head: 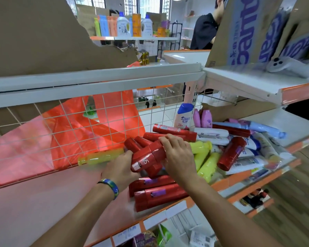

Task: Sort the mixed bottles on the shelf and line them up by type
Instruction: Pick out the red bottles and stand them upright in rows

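Note:
A heap of mixed bottles lies on the white shelf (pixel 43 202). Several red bottles (pixel 146 157) are bunched in the middle. My left hand (pixel 120 166) grips the bunch from the left. My right hand (pixel 178 154) curls over it from the top right. Two more red bottles (pixel 159 193) lie flat near the front edge. Yellow bottles (pixel 206 163) lie to the right of my hands, and another yellow bottle (pixel 100 157) lies on its side to the left. White and blue bottles (pixel 248 157) are piled further right. Pink bottles (pixel 206 118) and a white bottle with a blue cap (pixel 184 116) stand at the back.
A white wire grid (pixel 78 125) backs the shelf, with a red plastic bag (pixel 70 132) behind it. An upper shelf (pixel 96 79) hangs close overhead with cardboard on it. A person in dark clothes (pixel 205 31) stands at the back right. Lower shelves hold packets (pixel 150 237).

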Demonstrator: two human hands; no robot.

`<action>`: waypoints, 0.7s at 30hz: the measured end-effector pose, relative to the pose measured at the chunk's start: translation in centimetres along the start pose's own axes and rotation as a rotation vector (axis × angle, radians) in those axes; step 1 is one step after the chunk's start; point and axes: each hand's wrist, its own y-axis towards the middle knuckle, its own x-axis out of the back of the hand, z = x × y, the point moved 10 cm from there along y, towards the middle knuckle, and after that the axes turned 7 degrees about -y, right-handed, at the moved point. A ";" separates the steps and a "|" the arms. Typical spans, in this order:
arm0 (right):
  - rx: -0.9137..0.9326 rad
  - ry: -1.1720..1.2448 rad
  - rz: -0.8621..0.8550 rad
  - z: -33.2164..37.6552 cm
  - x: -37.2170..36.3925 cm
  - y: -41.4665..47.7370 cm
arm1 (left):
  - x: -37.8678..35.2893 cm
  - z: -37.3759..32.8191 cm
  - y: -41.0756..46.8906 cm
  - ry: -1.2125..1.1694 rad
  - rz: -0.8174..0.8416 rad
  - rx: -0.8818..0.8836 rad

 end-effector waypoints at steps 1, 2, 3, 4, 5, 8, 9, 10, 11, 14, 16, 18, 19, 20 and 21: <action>-0.028 -0.023 0.024 -0.9 -0.4 0.0 | 0.4 0.1 0.1 -0.019 -0.024 0.008; -0.056 -0.050 0.049 -1.8 -0.8 0.0 | 0.7 0.2 0.3 -0.048 -0.051 0.019; -0.079 -0.073 0.072 -2.5 -1.2 -0.1 | 1.0 0.3 0.4 -0.081 -0.076 0.030; -0.096 -0.090 0.091 -3.1 -1.7 -0.1 | 1.2 0.5 0.5 -0.110 -0.094 0.041; -0.106 -0.100 0.112 -3.6 -2.2 -0.1 | 1.3 0.6 0.7 -0.134 -0.107 0.052; -0.125 -0.095 0.187 -4.4 -3.7 0.1 | 1.5 0.7 1.2 -0.188 -0.143 0.082; -0.125 -0.082 0.219 -4.4 -4.3 0.1 | 1.5 0.8 1.3 -0.195 -0.153 0.090; -0.120 -0.065 0.260 -4.3 -5.0 0.1 | 1.6 0.9 1.5 -0.200 -0.164 0.102; -0.111 -0.047 0.309 -4.0 -5.8 0.2 | 1.6 1.0 1.6 -0.205 -0.175 0.114; -0.094 -0.020 0.485 -3.2 -8.5 0.0 | 1.9 1.6 1.6 -0.219 -0.198 0.143; -0.099 -0.030 0.551 -2.8 -9.7 0.1 | 2.2 2.2 1.3 -0.218 -0.214 0.169; -0.121 -0.038 0.584 -2.6 -10.6 0.3 | 2.7 3.0 0.8 -0.218 -0.238 0.197; -0.138 -0.039 0.606 -2.7 -11.0 0.3 | 3.0 3.2 0.5 -0.216 -0.248 0.205; -0.158 -0.033 0.630 -2.7 -11.2 0.3 | 3.2 3.5 0.2 -0.211 -0.257 0.214; -0.183 -0.011 0.644 -2.7 -11.5 0.3 | 3.5 3.7 0.0 -0.207 -0.265 0.223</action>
